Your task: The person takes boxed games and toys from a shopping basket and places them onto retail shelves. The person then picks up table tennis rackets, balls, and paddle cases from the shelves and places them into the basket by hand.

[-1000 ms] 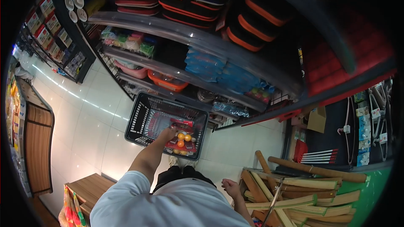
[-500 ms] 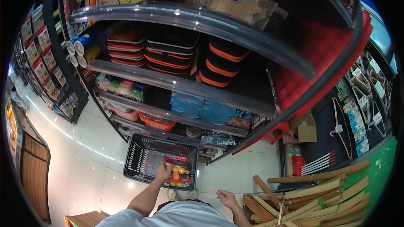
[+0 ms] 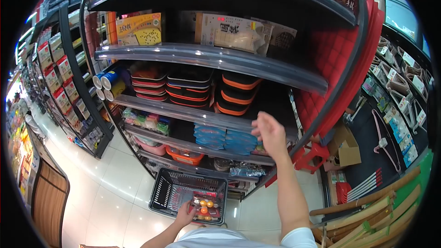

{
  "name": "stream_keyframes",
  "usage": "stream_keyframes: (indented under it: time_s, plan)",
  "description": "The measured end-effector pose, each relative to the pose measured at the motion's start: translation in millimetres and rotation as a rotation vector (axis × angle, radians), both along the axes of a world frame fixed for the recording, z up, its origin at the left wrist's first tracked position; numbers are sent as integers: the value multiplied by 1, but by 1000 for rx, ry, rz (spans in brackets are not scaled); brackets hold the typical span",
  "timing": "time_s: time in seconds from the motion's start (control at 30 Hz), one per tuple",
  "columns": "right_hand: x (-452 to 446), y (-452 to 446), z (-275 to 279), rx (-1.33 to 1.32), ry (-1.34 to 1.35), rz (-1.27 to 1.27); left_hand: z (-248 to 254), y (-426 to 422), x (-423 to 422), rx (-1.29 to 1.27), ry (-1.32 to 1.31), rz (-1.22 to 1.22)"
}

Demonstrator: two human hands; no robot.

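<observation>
My left hand [image 3: 185, 213] is at the near side of a dark plastic shopping basket [image 3: 158, 193]. Its fingers are curled, and whatever they close on is hidden. Right beside them, a packet of orange and yellow balls [image 3: 206, 205] lies in the basket among red packaging. My right hand [image 3: 270, 133] is raised in front of the shelves, fingers loosely bent and holding nothing. Nearest to it are a stack of black cases with orange edges [image 3: 238, 95] and blue packages [image 3: 239, 141] on the shelf below.
Boxed board games [image 3: 234, 33] stand on a higher shelf, and blue tubes [image 3: 109, 80] lie at the left. A red stool [image 3: 312, 155] and a cardboard box [image 3: 345, 149] are to the right. Wooden poles [image 3: 367, 211] crowd the lower right.
My right hand has risen from beside my body to the front of the shelves. My left hand has drawn back towards the basket's near rim. The view has tilted up.
</observation>
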State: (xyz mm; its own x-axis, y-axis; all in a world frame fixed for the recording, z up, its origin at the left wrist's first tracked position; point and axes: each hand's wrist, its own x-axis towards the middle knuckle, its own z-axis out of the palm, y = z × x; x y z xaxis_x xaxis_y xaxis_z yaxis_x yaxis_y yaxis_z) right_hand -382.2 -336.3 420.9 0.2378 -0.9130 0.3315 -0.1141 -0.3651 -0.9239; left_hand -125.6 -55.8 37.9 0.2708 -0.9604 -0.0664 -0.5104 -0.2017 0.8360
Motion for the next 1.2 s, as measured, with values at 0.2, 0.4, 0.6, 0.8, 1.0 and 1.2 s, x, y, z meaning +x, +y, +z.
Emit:
stream_keyframes:
  time_s: [0.2,0.4,0.6,0.8,1.0,1.2]
  plan:
    - [29,-97,64,155,129,-96,33,20,-30,119,155,178]
    - [25,-158,62,173,231,45,22,36,-43,104,141,159]
    - [30,-179,54,232,140,50,9,35,-60,183,127,144]
    - [20,-204,37,383,11,155,-11,25,-70,202,217,40]
    - [6,-186,38,437,-169,175,13,22,-64,185,242,67]
    - [1,-140,34,416,-410,24,17,19,-33,110,217,69]
